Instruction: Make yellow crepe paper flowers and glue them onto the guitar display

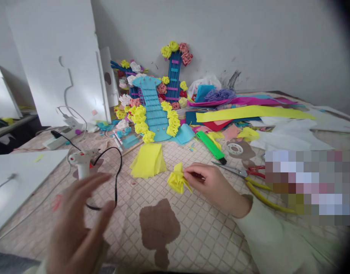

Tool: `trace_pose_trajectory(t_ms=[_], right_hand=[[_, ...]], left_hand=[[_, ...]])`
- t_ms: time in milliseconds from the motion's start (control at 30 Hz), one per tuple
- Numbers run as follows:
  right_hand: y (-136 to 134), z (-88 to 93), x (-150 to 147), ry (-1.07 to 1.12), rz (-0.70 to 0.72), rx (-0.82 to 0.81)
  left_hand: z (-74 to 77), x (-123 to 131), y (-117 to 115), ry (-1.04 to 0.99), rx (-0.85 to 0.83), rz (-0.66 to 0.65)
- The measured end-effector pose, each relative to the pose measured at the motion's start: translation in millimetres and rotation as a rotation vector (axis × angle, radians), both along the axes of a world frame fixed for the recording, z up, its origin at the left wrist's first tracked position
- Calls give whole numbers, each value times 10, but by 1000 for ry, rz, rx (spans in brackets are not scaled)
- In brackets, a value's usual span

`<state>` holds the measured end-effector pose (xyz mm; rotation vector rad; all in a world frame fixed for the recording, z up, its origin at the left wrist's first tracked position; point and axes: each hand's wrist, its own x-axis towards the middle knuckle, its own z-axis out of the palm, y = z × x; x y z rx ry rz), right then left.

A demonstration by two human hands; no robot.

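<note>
Between the thumb and fingertips of my right hand [210, 186] is a yellow crepe-paper flower [177, 182], held just above the tabletop. My left hand [78, 224] is raised at the lower left, blurred, with thumb and fingers apart and nothing between them. Just beyond it stands a white glue gun [83, 161] with a black cord. A stack of yellow paper pieces [148, 160] lies behind the flower. Farther back leans a light-blue guitar-like shape [155, 114], edged with yellow paper flowers.
Scissors with red and yellow handles [246, 174] and a green utility knife [210, 146] lie to the right. Paper strips [255, 113] and purple yarn [220, 96] are piled behind. A power strip [61, 137] sits at left; a white tape spool [234, 148] lies near the knife.
</note>
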<state>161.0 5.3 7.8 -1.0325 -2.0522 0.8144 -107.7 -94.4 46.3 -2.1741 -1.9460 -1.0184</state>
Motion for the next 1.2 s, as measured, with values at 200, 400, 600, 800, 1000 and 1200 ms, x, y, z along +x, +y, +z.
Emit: trace_pose_trajectory(t_ms=[200,400,600,800,1000,1200], right_hand=[[-35,16,-7,49,45,14],[-16,61,22,108,44,19],[14,70,45,111,38,-20],[32,79,41,91,62,-39],[27,74,19,80,67,-56],[22,56,11,88,42,-51]], left_hand=[[-218,781,510,-202,-292,-301],[-287,978,813,-463,-525,-417],[-337,1052,848,-1053,-680,-537],[-418,1043,865,-1264,-764,-537],[-506,996,831,-1403,-807,-473],[-506,956,820,-1450,-854,-398]])
